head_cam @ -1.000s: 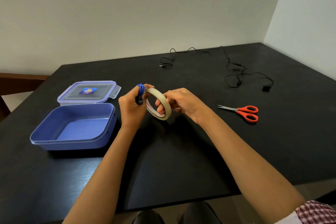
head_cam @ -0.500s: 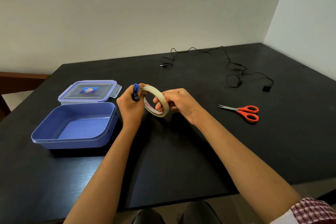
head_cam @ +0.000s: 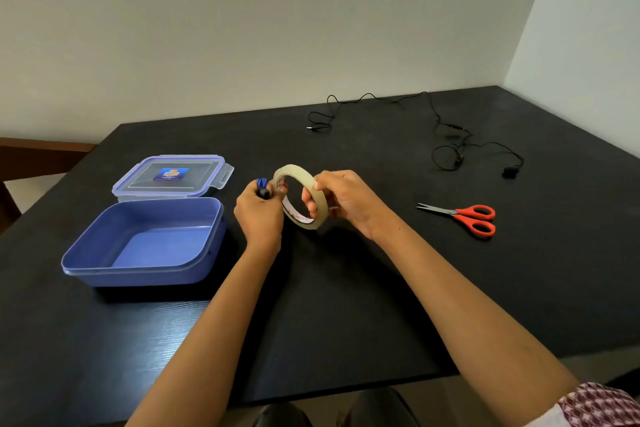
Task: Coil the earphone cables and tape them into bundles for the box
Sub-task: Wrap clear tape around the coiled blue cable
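The left hand (head_cam: 259, 215) is raised above the bench (head_cam: 346, 305), its grip closed around a small coiled blue earphone cable (head_cam: 262, 184). Only the top of the coil shows above the curled fingers. Just to its right, the right hand (head_cam: 341, 199) holds a tape roll (head_cam: 296, 169) upright, with its open ring facing the camera. The thumb lies on the outer band and the fingers pass through the ring, so this grip is closed on the roll. A left fingertip sits at the roll's near rim. It may be touching the tape there, but the view is too small to be sure.

An open blue plastic box (head_cam: 145, 274) stands on the bench to the left of the hands, with nothing visible inside. Its clear lid (head_cam: 173, 177) lies flat just behind it, with a small blue label at its centre. A black earphone cable (head_cam: 446, 152) lies uncoiled across the far side of the bench, well apart from the hands. Red-handled scissors (head_cam: 464, 217) lie to the right, blades shut and pointing towards the right hand.
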